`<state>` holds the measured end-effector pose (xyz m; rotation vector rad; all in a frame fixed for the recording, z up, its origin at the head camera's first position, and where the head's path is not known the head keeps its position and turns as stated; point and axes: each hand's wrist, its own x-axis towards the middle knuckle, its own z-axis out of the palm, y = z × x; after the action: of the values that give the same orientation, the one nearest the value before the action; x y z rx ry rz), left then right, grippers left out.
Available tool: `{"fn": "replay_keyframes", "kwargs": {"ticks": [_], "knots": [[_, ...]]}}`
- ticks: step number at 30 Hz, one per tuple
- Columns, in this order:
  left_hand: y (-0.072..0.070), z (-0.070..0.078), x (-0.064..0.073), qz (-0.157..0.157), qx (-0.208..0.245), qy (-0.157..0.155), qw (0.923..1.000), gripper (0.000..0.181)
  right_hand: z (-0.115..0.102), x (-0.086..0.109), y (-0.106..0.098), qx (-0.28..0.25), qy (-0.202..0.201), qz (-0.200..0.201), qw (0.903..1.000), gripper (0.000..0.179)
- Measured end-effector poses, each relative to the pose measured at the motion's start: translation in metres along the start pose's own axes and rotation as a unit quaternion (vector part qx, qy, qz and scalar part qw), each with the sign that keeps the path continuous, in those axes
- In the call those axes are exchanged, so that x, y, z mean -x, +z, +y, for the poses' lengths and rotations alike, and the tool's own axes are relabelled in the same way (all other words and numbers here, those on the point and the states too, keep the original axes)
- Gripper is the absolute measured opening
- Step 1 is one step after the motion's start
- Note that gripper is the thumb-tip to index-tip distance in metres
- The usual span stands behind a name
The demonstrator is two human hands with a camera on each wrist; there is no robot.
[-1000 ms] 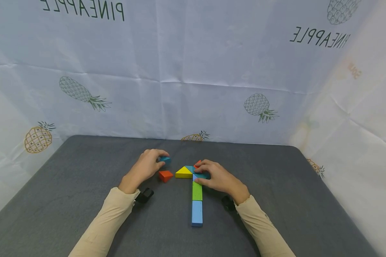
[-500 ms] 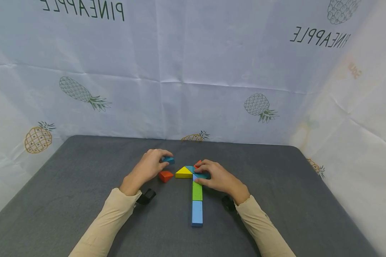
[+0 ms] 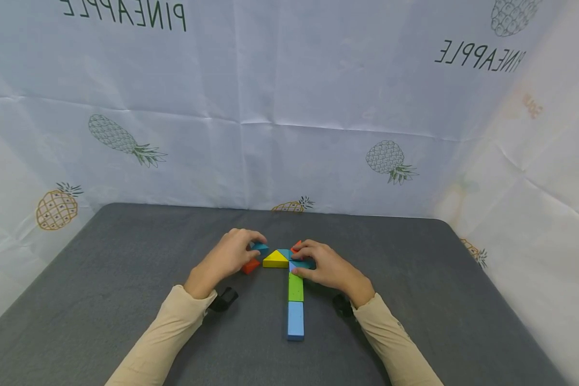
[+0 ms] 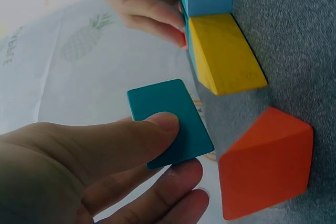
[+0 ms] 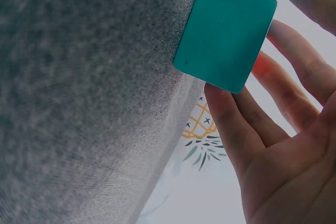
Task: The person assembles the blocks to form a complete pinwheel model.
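My left hand pinches a teal triangular block between thumb and fingers, held above the table near a red triangular block. To its right a yellow triangular block lies at the left end of a T-like block arrangement. My right hand has its thumb and fingers around another teal triangular block at the top of that arrangement. Below the thumb runs a green block, with a light blue rectangular block in line nearer me. Beyond the right fingers, another red block is mostly hidden.
The blocks lie on a dark grey tabletop with rounded far corners. White cloth printed with pineapples hangs behind the far edge and along both sides.
My left hand has moved right and slightly nearer with the teal triangular block, now partly covering the red block. The right hand and the arrangement have stayed put.
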<state>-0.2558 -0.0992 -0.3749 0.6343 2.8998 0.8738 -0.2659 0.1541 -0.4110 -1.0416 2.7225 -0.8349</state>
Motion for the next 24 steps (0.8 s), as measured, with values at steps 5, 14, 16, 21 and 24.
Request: {"fn": "replay_keyframes", "kwargs": {"ticks": [5,14,16,21,24], "knots": [[0.000,0.003,0.000,-0.016,0.006,0.003,0.9998,0.026,0.000,0.000,0.000,0.001,0.001,-0.001,1.0000,0.035],[0.006,0.009,0.000,-0.032,-0.001,-0.003,0.9995,0.025,-0.001,-0.001,0.000,0.005,0.002,0.001,1.0000,0.035],[0.007,0.011,-0.001,-0.037,-0.003,-0.008,0.9993,0.026,-0.001,-0.001,0.000,0.006,0.003,0.002,1.0000,0.035],[0.009,0.013,-0.001,-0.045,-0.017,-0.009,0.9988,0.026,-0.001,0.000,0.000,0.006,0.005,0.003,1.0000,0.035],[0.010,0.013,0.000,-0.047,-0.029,0.001,0.9985,0.025,-0.002,0.000,0.000,0.006,0.005,0.003,1.0000,0.035]]}}
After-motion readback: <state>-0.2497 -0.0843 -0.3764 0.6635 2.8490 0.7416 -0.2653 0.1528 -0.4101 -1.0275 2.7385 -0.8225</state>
